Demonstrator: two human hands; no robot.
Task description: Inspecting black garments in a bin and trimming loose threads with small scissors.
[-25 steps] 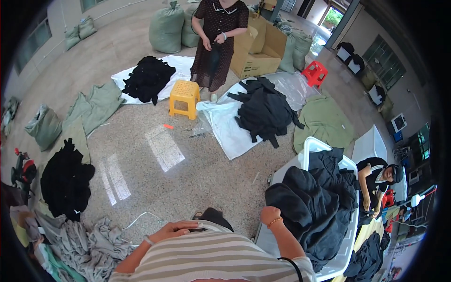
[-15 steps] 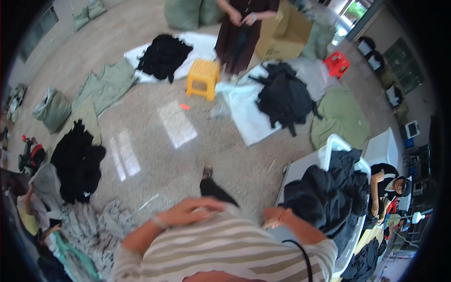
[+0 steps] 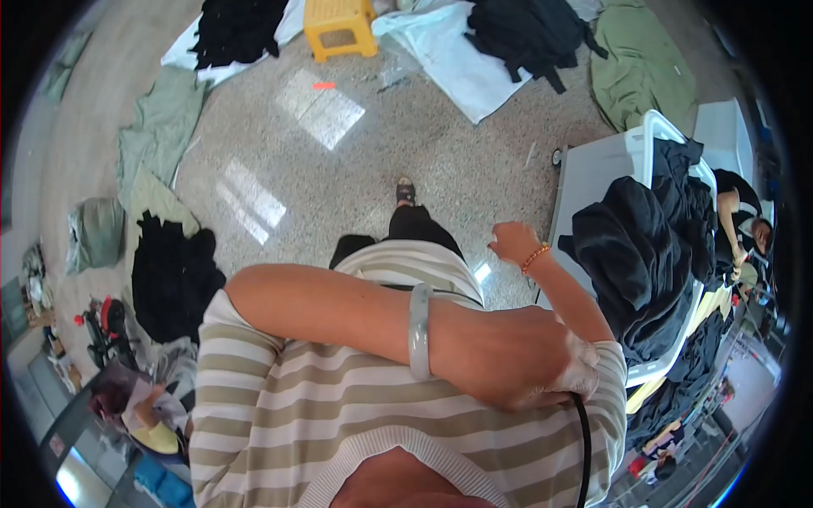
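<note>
My left arm crosses my striped shirt (image 3: 322,398), a pale green bangle (image 3: 418,330) on its wrist. My left hand (image 3: 517,356) lies on my right shoulder with the fingers curled over something whitish, next to a black strap (image 3: 583,440). What it grips is hidden. My right hand (image 3: 512,241), with an orange bead bracelet, hangs low beside a white cart (image 3: 593,169). Its fingers are loosely curled and nothing shows in them. A heap of black garments (image 3: 631,254) fills the cart just to the right of that hand.
On the speckled floor lie a black clothes pile (image 3: 169,275) at left, green cloths (image 3: 161,127), a yellow stool (image 3: 339,25) and a white sheet with black garments (image 3: 525,34) at the top. A person (image 3: 741,229) bends behind the cart at right.
The view has tilted down toward my chest. My left hand has risen from my belly and crossed over to my right shoulder. My right hand stays beside the cart.
</note>
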